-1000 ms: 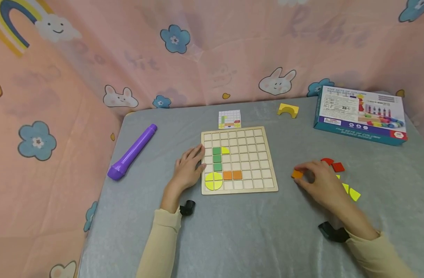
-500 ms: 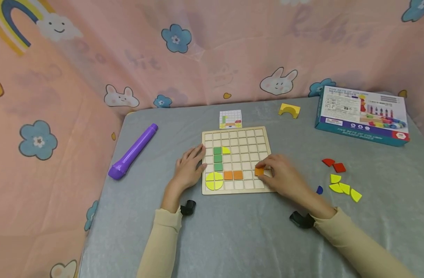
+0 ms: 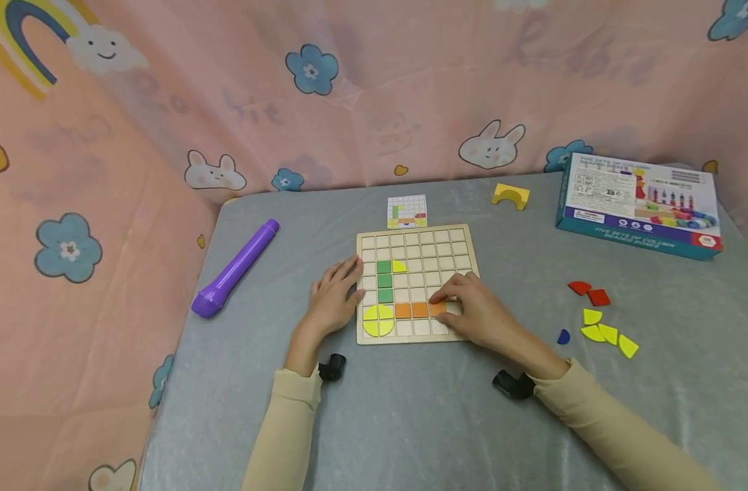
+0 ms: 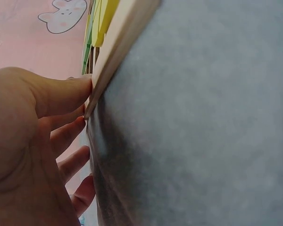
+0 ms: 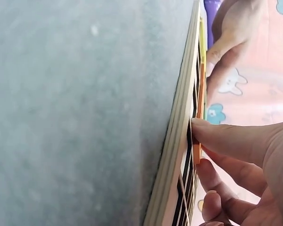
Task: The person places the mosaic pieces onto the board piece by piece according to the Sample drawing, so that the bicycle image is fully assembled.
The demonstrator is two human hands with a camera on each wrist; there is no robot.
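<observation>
The right hand [image 3: 481,317] pinches an orange tile [image 3: 437,309] in a narrow grip, having slid it left across the wooden board [image 3: 415,279] to meet two matching tiles [image 3: 403,310], extending the row to three; full seating cannot be told. The left hand [image 3: 332,300] rests against the board's left edge; loose yellow pieces [image 3: 607,333] lie rightward on the bench [image 3: 410,416].

Beige sleeves [image 3: 284,426] (plain ones) end near small black wrist cameras [image 3: 333,367].
</observation>
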